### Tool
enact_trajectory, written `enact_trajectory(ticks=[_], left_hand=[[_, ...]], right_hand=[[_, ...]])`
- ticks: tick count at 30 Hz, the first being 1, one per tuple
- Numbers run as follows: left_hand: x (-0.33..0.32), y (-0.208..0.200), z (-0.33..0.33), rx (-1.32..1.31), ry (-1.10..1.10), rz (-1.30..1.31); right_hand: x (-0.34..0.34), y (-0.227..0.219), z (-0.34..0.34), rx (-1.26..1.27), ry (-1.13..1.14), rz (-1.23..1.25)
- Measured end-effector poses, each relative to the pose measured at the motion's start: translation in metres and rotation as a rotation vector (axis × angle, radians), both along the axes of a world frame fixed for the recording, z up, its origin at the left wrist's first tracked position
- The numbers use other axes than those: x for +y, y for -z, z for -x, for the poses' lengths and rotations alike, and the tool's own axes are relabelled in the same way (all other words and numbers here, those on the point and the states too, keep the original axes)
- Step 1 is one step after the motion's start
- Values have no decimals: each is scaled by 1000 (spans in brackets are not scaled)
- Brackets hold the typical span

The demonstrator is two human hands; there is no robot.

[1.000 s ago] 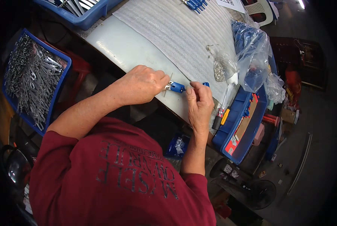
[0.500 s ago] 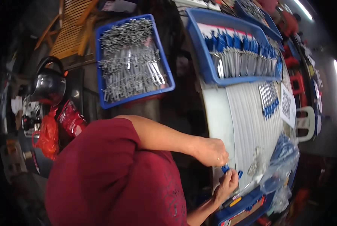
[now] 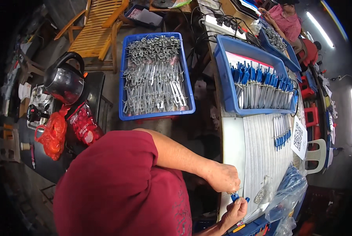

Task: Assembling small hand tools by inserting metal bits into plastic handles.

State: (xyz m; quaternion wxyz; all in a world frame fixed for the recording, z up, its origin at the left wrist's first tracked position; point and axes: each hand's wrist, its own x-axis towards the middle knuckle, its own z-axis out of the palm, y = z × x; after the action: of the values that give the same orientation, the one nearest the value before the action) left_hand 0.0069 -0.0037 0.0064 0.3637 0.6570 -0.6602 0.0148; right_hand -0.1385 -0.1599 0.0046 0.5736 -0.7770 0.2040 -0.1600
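Note:
My left hand (image 3: 224, 179) is closed, knuckles up, just above a small blue plastic piece (image 3: 234, 197) at the edge of the work table. A bit of bright metal shows under its fingers; what they grip is mostly hidden. My right hand (image 3: 235, 211) pinches the blue piece from below between thumb and fingers. A blue tip shows beyond that thumb. On the padded white sheet (image 3: 258, 157) lies a row of metal rods with blue plastic ends (image 3: 282, 135). A clear bag of small metal parts (image 3: 263, 192) rests near my right hand.
A blue tray (image 3: 227, 103) of blue-topped metal rods stands at the table's far end. Left of the table, another blue tray (image 3: 125, 115) holds many metal parts. A black kettle (image 3: 65, 84), a red bag (image 3: 52, 135) and a wooden chair (image 3: 93, 29) stand further left. Another person (image 3: 288, 21) sits beyond.
The view has shifted, so the trays and table sit lower in the picture. Both hands stay together at the blue piece, with little change in their grip.

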Motion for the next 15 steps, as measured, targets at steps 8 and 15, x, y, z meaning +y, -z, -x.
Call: enact_trajectory(ticks=[8,15], left_hand=[[0,4,2,40,19,-16],[5,-2,2,118,108,6]], right_hand=[[5,-1,5,41,87,-77],[3,-15,10,36,-35,-102]])
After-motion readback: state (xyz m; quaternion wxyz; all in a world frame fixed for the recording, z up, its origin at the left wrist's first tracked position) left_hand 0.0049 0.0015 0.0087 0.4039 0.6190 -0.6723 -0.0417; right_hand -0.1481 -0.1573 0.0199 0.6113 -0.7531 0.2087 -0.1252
